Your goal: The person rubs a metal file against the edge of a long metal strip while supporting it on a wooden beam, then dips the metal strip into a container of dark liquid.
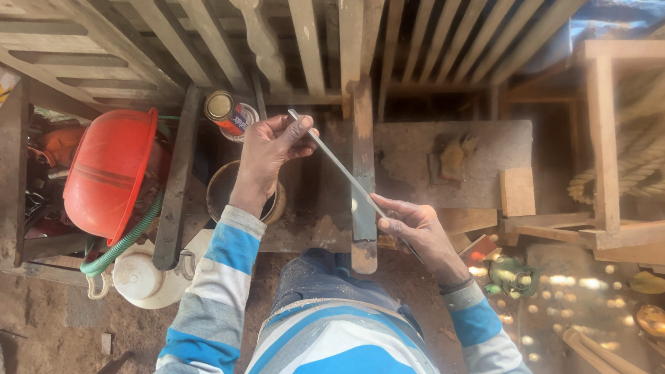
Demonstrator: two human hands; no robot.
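Here, nearest the camera:
Lap: knees in dusty blue trousers [312, 277], striped blue, grey and white sleeves on both arms.
Right hand: the right hand [415, 232] pinches the near end of a long thin metal blade [339, 166] — fingers together, clamped on it, thumb pressing on top.
Left hand: the left hand [273, 145] grips the far end of the same blade, fingers curled shut around it, fingertips at the tip.
Blade: slants from upper left to lower right, crossing over a narrow upright wooden strip [363, 180]; it appears to lie against a grey sharpening stone [363, 221] set on that strip, though actual contact is hard to tell.
Under the left wrist: a round open tin [222, 187], dark inside.
Left side: a white lidded pot [142, 277] on the ground, a green hose [125, 242] curving by it, and an orange plastic basin [107, 173] tilted on edge.
Further: a small red-labelled can [228, 112] lying on its side just beyond the left hand.
Right side: a worn wooden board [415, 156] — with a small wood block [517, 191] at its edge — and a coil of thick rope [641, 163].
Farthest: pale wooden slats [305, 41] leaning across the top.
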